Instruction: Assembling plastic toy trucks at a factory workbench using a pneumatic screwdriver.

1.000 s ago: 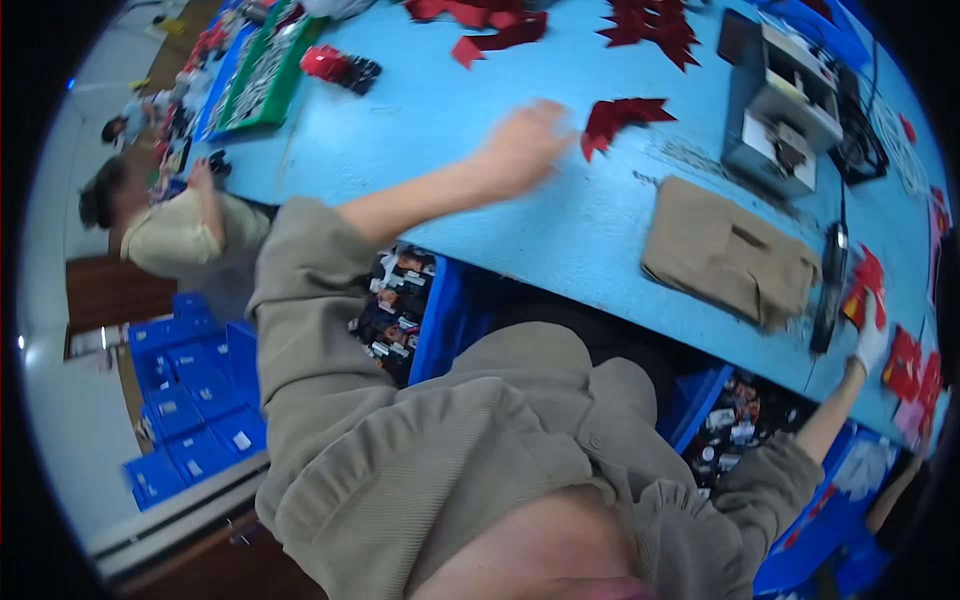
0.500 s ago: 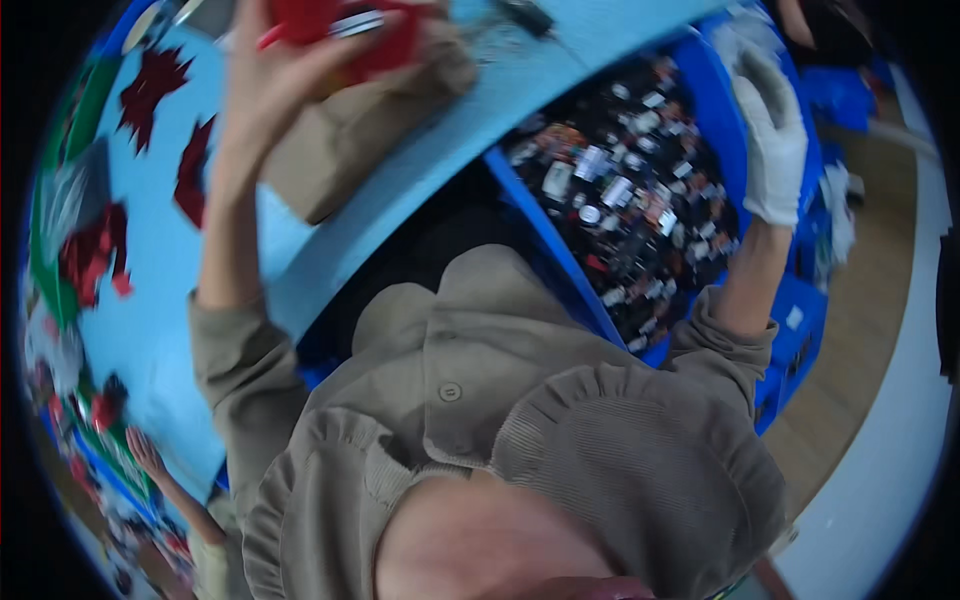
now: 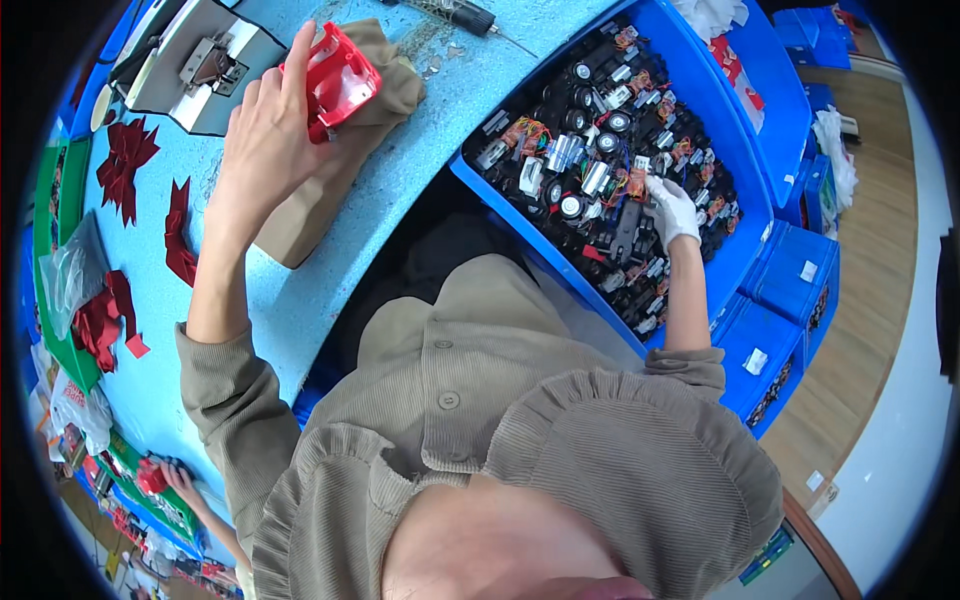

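Observation:
My left hand [image 3: 268,135], bare, is closed on a hollow red plastic shell [image 3: 345,85]. It holds the shell tilted over a brown cloth-covered block [image 3: 318,200] on the table. On the right, my right hand [image 3: 675,212], in a white glove, reaches down into a large blue bin [image 3: 755,225]. Its fingers are drawn together among small black wheeled chassis [image 3: 628,232] with silver motors and coloured wires. What lies between those fingers is hidden.
A screwdriver-like tool [image 3: 465,15] lies at the light-blue table's far edge. A white metal fixture [image 3: 205,70] stands far left, with dark red ribbon pieces [image 3: 128,165] near it. Stacked blue bins [image 3: 765,345] stand at right. Another person's hand [image 3: 180,485] holds something red at lower left.
My right hand has come down from above the bin's far right side into the chassis. My left hand has moved slightly nearer, still holding the red shell.

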Motion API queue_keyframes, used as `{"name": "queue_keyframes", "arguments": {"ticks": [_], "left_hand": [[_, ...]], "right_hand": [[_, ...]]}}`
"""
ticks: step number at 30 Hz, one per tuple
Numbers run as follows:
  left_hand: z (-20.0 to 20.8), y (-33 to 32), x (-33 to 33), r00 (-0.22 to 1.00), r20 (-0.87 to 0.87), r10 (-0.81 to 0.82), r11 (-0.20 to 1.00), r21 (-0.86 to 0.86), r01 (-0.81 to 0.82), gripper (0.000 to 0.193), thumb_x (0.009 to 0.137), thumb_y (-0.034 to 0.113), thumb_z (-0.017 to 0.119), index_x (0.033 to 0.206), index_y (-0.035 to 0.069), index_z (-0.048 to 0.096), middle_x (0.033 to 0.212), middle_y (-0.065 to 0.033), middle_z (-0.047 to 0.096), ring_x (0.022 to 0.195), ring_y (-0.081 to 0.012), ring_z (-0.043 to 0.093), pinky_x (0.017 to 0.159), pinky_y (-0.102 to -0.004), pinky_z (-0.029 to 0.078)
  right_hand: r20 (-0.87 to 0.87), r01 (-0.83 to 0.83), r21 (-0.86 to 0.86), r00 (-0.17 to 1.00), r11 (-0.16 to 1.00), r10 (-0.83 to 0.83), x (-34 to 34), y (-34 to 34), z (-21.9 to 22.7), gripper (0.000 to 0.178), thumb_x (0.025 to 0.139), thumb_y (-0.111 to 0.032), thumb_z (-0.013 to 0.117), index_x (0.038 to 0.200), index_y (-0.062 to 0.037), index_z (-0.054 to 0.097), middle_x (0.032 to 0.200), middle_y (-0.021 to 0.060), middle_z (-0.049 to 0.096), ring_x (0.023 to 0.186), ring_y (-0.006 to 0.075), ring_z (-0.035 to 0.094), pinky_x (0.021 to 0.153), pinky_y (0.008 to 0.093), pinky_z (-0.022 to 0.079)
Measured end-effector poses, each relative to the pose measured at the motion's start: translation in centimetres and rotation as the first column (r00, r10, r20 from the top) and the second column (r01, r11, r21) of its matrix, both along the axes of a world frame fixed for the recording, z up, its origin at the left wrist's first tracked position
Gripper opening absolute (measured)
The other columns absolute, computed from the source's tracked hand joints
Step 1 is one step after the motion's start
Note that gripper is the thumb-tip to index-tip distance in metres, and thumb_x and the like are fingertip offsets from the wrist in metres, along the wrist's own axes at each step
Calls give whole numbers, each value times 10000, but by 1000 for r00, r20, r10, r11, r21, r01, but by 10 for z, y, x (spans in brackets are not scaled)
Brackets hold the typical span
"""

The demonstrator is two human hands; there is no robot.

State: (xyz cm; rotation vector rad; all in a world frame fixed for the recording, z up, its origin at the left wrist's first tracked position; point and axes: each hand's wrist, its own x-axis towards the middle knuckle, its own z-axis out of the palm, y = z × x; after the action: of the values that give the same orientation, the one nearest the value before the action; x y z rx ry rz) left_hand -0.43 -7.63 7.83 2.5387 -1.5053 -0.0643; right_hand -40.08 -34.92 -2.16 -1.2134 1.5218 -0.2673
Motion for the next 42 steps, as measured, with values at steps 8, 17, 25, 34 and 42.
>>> {"name": "queue_keyframes", "arguments": {"ticks": [8, 17, 25, 34, 42], "left_hand": [[21, 8, -33, 979, 200, -39, 920, -375, 113, 928, 567, 107, 788, 1356, 214, 311, 1300, -164, 353, 1170, -350, 371, 940, -453, 384], [11, -6, -79, 937, -148, -316, 794, -583, 176, 669, 633, 79, 707, 1238, 70, 422, 1226, -225, 392, 1099, -384, 397, 923, -441, 372], [27, 15, -78, 677, -715, -171, 981, -190, 46, 293, 664, 96, 685, 929, 14, 590, 1095, -180, 521, 1086, -282, 456, 774, -399, 462], [69, 50, -16, 944, 307, 117, 993, -54, -105, 166, 664, 123, 574, 802, 37, 614, 943, -151, 482, 876, -251, 452, 701, -347, 442], [23, 58, 3, 920, 389, 50, 915, -386, 114, 240, 702, 60, 646, 930, 9, 589, 880, -110, 566, 797, -250, 576, 636, -344, 499]], "right_hand": [[-106, -20, -212, 994, 977, -3, 5, 12, 67, 508, 677, -278, 733, 1117, -107, 546, 887, -26, 561, 682, 82, 507, 549, 244, 398], [276, -233, -522, 864, 820, 421, 101, 78, 192, 440, 748, -126, 606, 1154, -13, 480, 981, 56, 585, 841, 137, 576, 710, 250, 466], [22, -363, -901, 506, 236, 862, 177, 122, 175, 490, 722, -103, 624, 1170, 19, 465, 1008, 121, 585, 864, 198, 594, 735, 292, 489], [-547, -33, -837, 13, -547, 837, 233, 136, 69, 225, 668, -39, 672, 858, -138, 601, 690, 31, 492, 511, 212, 476, 427, 316, 336], [-452, -148, -878, -63, -456, 890, 240, 152, 16, 369, 573, -28, 683, 923, -123, 612, 785, 37, 510, 690, 213, 529, 559, 337, 436]]}}
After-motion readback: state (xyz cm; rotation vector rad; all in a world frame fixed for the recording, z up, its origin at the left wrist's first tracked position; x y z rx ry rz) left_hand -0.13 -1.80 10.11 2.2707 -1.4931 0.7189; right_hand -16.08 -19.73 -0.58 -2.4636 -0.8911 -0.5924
